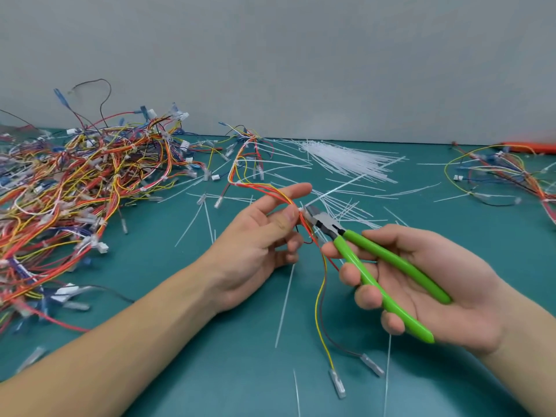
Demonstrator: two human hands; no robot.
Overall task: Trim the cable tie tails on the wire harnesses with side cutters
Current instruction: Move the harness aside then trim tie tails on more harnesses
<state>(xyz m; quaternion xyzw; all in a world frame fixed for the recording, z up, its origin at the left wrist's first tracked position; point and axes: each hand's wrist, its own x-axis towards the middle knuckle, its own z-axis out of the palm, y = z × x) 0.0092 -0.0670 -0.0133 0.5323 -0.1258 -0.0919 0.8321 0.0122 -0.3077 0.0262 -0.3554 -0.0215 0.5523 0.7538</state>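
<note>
Here the right hand (pixel 421 284) holds the side cutters (pixel 370 260) by their spread green handles, blades just up-left at the cable tie (pixel 304 209) on the harness (pixel 288 203) that the left hand (pixel 258 245) pinches, tail running up-right away.

Bright even light, soft shadows, blurred warped edges.
</note>
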